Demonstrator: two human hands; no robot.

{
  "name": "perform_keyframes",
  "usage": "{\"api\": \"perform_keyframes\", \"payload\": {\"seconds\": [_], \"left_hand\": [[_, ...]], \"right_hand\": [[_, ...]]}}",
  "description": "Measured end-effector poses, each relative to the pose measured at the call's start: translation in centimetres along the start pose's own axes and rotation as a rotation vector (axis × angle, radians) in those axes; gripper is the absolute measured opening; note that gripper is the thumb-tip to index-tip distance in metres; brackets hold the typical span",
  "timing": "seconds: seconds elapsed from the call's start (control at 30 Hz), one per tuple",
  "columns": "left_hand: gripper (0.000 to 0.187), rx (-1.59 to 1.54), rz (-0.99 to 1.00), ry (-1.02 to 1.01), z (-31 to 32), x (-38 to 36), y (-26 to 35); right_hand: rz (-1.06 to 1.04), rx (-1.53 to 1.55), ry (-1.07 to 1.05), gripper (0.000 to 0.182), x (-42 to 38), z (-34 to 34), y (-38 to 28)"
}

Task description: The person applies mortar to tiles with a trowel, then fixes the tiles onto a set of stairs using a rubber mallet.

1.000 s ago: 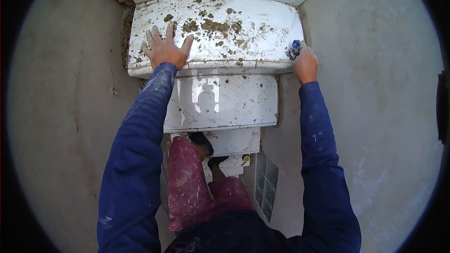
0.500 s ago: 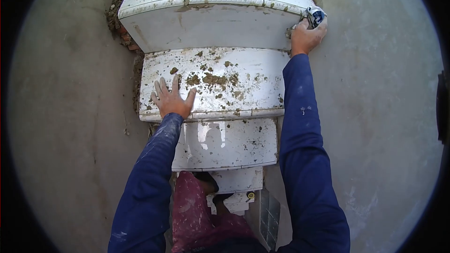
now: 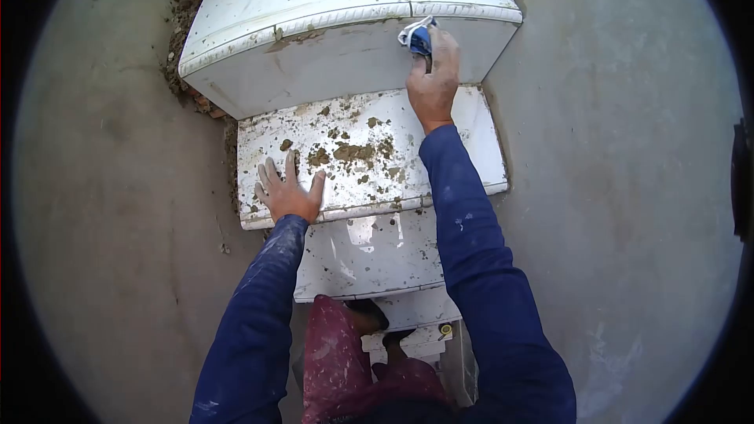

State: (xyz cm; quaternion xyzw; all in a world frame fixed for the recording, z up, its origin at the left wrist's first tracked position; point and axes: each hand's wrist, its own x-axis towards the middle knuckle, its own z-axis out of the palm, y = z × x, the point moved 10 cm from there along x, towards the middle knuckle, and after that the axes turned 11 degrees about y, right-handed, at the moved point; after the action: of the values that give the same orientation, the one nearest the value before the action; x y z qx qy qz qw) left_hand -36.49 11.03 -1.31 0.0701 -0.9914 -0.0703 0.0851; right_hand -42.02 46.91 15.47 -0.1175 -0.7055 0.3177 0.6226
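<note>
My right hand (image 3: 434,82) grips a crumpled blue-and-white rag (image 3: 419,36), pressed near the underside of the upper step's front edge (image 3: 345,20). Below that edge is the step's pale upright face (image 3: 314,71), with brownish smears along its top. My left hand (image 3: 289,190) lies flat with fingers spread on the white tread (image 3: 463,165) of the step below. Clumps of brown mortar (image 3: 353,152) and smaller crumbs are scattered over this tread, just beyond my left fingertips.
Grey plastered walls (image 3: 118,188) flank the stairs on both sides. Rough mortar and broken brick (image 3: 184,71) line the left end of the upper steps. Lower steps (image 3: 369,255) descend beneath me, and a small yellow-and-black round item (image 3: 446,330) sits on one.
My right hand has moved left with the rag, from the upper step's right corner toward the middle of its edge. My left hand stays on the tread; the view has shifted slightly.
</note>
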Motion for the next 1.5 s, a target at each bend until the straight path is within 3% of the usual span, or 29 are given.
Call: {"api": "perform_keyframes", "payload": {"seconds": [0.23, 0.4, 0.53, 0.67, 0.77, 0.9, 0.93, 1.03, 1.2, 1.5], "left_hand": [[0.085, -0.009, 0.016, 0.013, 0.2, 0.0, 0.2], [0.085, 0.003, 0.003, 0.009, 0.2, 0.0, 0.0], [0.085, 0.01, 0.014, 0.001, 0.1, 0.1, 0.3], [0.084, 0.001, 0.008, -0.001, 0.0, 0.1, 0.3], [0.084, 0.013, 0.015, 0.01, 0.2, 0.1, 0.1], [0.085, 0.013, 0.012, -0.001, -0.1, 0.1, 0.3], [0.084, 0.002, 0.011, 0.0, -0.4, 0.1, 0.5], [0.084, 0.004, 0.018, 0.018, 0.0, 0.1, 0.3], [0.085, 0.015, 0.015, 0.013, 0.2, 0.3, 0.2], [0.085, 0.014, 0.008, -0.002, 0.2, 0.0, 0.3]], "right_hand": [[-0.14, -0.036, -0.036, 0.051, 1.8, -0.1, 0.0], [0.123, -0.079, 0.169, 0.051, 6.0, -2.9, 5.8], [0.02, 0.019, -0.042, 0.053, 3.7, -2.1, 2.8], [0.079, -0.132, 0.16, 0.053, 5.6, -3.0, 5.3], [0.201, -0.033, -0.02, 0.055, 6.0, -3.1, 6.0], [0.193, -0.081, 0.079, 0.054, 4.8, -2.4, 3.3], [0.092, -0.04, 0.034, 0.051, 3.9, -1.9, 2.0], [0.367, 0.02, 0.094, 0.053, 5.9, -3.3, 7.7], [0.057, -0.174, 0.018, 0.051, 5.3, -2.6, 4.1], [0.185, -0.148, 0.12, 0.053, 5.6, -2.6, 5.9]]}}
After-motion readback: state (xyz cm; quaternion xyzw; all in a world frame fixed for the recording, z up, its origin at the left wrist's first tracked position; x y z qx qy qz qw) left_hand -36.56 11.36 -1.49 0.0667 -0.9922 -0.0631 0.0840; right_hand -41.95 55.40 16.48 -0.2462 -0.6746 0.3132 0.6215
